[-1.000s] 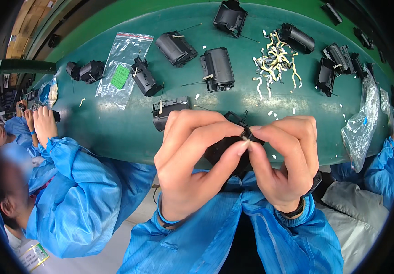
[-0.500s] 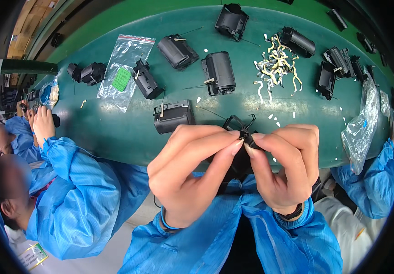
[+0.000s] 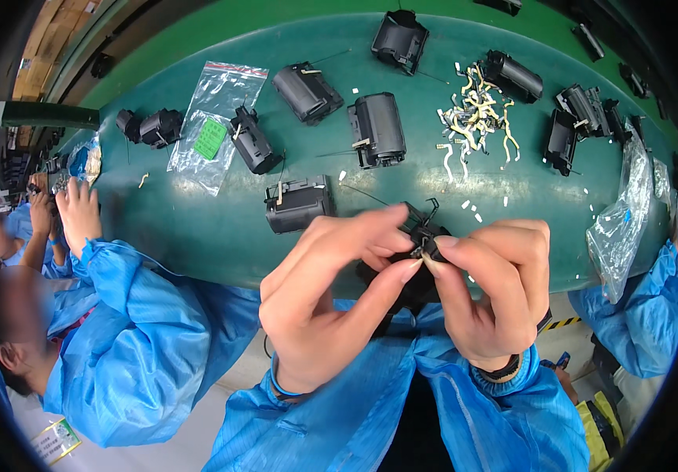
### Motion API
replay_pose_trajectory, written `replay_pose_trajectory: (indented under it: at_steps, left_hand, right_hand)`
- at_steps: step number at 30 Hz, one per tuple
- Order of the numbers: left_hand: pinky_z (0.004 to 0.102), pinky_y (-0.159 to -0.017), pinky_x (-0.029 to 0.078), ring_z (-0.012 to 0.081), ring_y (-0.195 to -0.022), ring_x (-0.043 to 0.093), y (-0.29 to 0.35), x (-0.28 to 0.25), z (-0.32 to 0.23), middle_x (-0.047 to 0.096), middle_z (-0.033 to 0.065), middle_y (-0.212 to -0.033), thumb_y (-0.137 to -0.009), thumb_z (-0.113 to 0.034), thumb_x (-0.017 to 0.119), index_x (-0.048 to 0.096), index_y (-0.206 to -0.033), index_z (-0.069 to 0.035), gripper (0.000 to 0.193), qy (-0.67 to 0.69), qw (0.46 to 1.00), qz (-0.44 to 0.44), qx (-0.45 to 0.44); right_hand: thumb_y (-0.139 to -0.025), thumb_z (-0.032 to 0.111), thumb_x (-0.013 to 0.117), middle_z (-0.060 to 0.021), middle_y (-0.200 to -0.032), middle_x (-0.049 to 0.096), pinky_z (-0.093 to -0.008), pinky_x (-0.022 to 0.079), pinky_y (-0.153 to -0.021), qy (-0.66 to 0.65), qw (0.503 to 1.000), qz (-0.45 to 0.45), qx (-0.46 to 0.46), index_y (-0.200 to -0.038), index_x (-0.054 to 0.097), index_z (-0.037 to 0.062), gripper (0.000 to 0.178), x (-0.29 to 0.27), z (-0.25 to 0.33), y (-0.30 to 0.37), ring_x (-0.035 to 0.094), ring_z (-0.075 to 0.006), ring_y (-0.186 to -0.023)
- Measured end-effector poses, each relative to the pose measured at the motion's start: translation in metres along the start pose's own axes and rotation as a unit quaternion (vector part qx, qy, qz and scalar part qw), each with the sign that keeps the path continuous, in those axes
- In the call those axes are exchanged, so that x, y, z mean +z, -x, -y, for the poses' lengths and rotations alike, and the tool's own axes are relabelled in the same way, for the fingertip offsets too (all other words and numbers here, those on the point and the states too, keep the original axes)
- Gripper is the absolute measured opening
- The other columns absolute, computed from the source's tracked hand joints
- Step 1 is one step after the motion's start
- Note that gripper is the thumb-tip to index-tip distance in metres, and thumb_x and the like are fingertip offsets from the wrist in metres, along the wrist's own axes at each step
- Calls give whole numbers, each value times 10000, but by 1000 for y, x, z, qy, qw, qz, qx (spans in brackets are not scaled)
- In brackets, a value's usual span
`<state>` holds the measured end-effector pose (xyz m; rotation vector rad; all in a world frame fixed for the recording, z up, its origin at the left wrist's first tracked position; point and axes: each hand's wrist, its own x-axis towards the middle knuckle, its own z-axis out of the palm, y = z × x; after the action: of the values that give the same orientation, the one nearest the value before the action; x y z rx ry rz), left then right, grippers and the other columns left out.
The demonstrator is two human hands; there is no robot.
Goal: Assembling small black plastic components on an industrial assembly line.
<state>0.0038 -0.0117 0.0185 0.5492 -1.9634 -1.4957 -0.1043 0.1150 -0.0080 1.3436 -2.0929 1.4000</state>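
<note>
Close to my body, at the near edge of the table, is a black plastic housing (image 3: 410,287) with a thin wire and a small bent lever sticking up. My right hand (image 3: 492,287) pinches a small black part at its top between thumb and forefinger. My left hand (image 3: 319,295) keeps its thumb tip and curled lower fingers against the same spot, while its forefinger is raised off it. The fingers hide most of the small part, and my hands cover much of the housing.
Several similar black housings (image 3: 378,130) lie across the green table (image 3: 197,212). A pile of cream flat cables (image 3: 477,118) sits at the back right with white scraps about. Clear plastic bags (image 3: 622,212) lie at both sides, one under a green card (image 3: 210,139). A co-worker in blue (image 3: 134,338) sits left.
My left forefinger has lifted from the small part, and the left hand has opened somewhat. My right hand keeps its pinch. At the left, the co-worker's hand has shifted slightly.
</note>
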Motion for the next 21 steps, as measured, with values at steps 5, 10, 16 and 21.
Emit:
replay_pose_trajectory:
  at_steps: [5,10,16,21]
  left_hand:
    - [304,-724,524,224,-898,665,-10,-11,3,688,154,-1047,-666,137,802,788,-1031,24,382,-195,972,68,116]
    - [331,-678,523,261,-833,665,-11,-11,17,706,127,-932,-555,100,783,791,-986,14,440,-217,950,46,218]
    - [338,-668,528,272,-763,664,-14,-12,20,729,128,-855,-539,90,781,778,-943,28,409,-162,949,61,263]
    - [342,-670,531,280,-765,669,-12,-12,23,736,128,-847,-543,96,782,776,-938,29,400,-142,954,63,256]
  right_hand:
    - [-654,-27,892,-58,-932,671,-322,498,-661,-26,1000,4,3,-1024,793,35,388,-3,0,1,627,-235,-785]
    - [-655,-38,880,-55,-930,676,-305,502,-641,-87,995,57,9,-1003,809,37,363,-11,6,-3,634,-212,-763]
    - [-769,-32,822,-102,-942,658,-300,494,-657,-190,970,110,104,-1023,781,4,261,-24,-4,-12,631,-202,-780]
    - [-784,-4,816,-114,-932,654,-303,485,-669,-224,948,166,151,-960,779,4,181,-33,-4,-25,624,-196,-777]
